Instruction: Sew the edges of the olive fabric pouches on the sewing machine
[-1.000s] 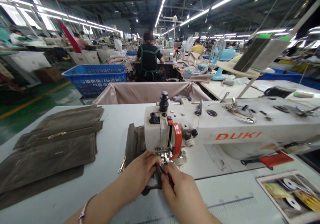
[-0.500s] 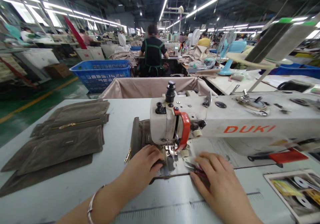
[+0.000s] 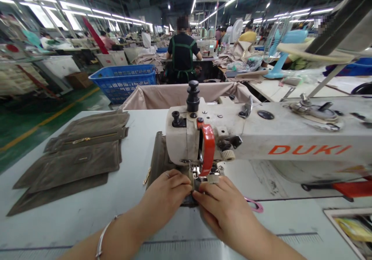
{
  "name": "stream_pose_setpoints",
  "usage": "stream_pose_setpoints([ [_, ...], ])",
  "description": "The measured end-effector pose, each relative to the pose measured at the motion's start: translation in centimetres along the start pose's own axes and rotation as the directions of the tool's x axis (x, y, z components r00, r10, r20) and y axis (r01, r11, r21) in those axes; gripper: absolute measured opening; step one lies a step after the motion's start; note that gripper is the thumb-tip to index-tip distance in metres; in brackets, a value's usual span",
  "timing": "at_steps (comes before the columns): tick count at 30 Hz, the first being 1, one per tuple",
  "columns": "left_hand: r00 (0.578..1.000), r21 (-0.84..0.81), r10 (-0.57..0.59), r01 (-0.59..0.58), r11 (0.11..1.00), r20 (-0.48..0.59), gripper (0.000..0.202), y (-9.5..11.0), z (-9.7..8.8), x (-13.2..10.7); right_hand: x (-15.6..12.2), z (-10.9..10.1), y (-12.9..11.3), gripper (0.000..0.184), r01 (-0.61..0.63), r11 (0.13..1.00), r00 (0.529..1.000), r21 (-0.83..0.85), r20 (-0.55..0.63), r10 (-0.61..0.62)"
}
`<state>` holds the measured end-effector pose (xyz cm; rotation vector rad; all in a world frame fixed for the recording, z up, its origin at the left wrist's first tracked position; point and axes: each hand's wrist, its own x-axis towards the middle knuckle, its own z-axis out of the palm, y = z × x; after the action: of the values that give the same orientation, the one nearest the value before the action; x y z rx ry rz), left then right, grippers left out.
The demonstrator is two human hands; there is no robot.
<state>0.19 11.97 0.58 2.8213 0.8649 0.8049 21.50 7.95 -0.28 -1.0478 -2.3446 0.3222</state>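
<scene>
A dark olive-brown fabric piece (image 3: 157, 163) with a gold zipper pull lies under the head of a white sewing machine (image 3: 181, 136). My left hand (image 3: 167, 198), with a ring and a bangle on the wrist, presses bunched fingers on the fabric just left of the presser foot (image 3: 196, 171). My right hand (image 3: 222, 207) is closed at the fabric's near right edge, its fingertips almost meeting the left ones. Both hands cover much of the fabric. Beside my right hand, a pink handle loop (image 3: 257, 205), seemingly of thread snips, shows on the table.
Several similar brown zippered pieces (image 3: 83, 147) lie overlapped at left. A parts tray (image 3: 348, 229) sits at right. Beyond the table stand a cloth-lined bin (image 3: 162, 97) and a blue basket (image 3: 124, 81). A person (image 3: 183, 50) sits farther back, facing away.
My right hand has let go of the snips and moved left to the fabric beside my left hand. The left hand stays on the fabric. The view has shifted slightly.
</scene>
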Motion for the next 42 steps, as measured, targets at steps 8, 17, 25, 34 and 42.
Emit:
stream_pose_setpoints([
  [8, 0.999, -0.063, -0.030, 0.028, 0.998, -0.032, 0.025, 0.0, 0.0, -0.3, 0.3, -0.1, -0.1, 0.036, 0.024, 1.000, 1.000, 0.006, -0.002, -0.024],
  [17, 0.996, 0.009, -0.009, 0.008, 1.000, 0.094, 0.022, -1.9, -0.1, 0.5, 1.0, 0.4, 0.9, 0.041, 0.019, 0.999, 0.999, -0.050, 0.041, -0.017],
  [25, 0.992, 0.129, -0.013, -0.003, 0.992, 0.123, 0.023, -2.8, -0.1, 1.8, 1.1, 1.5, 1.7, 0.041, -0.061, 0.991, 0.998, -0.123, -0.008, 0.060],
  [34, 0.990, 0.101, -0.133, 0.127, 0.987, 0.054, 0.021, -4.1, 1.0, 1.1, 1.1, 1.5, 1.6, 0.038, -0.067, 0.986, 0.996, -0.153, -0.060, 0.058],
  [42, 0.983, 0.087, -0.176, 0.172, 0.981, 0.044, 0.021, -3.8, 0.6, 1.4, 1.3, 1.6, 1.6, 0.039, -0.082, 0.983, 0.996, -0.164, -0.051, 0.075],
])
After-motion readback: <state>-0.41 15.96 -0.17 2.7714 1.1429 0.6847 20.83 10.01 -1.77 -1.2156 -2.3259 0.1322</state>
